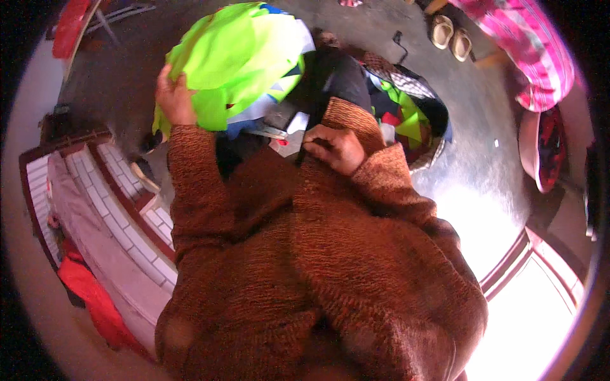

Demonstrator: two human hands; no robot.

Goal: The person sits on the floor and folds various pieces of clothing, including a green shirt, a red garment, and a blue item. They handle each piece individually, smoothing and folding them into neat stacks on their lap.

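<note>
A big bundle of neon yellow-green fabric [235, 57], with white and blue pieces along its right and lower edges, sits ahead of me to the left. My left hand [175, 98] grips its left edge, fingers closed on the cloth. My right hand [337, 149] is at the middle, over my lap, its fingers curled in; whatever it may hold is hidden. Between the hands, below the bundle, pale and red bits [279, 134] show, too small to name. Just right of my right hand lies a dark-rimmed container [438, 117] of mixed fabric scraps.
A pair of light shoes [451, 38] stands on the grey floor at the far right. Pink checked cloth [521, 44] hangs above a pale basin [530, 152]. At left is a wooden-framed piece with white slats [114, 209], a red cloth [95, 295] beside it. Bright light enters lower right.
</note>
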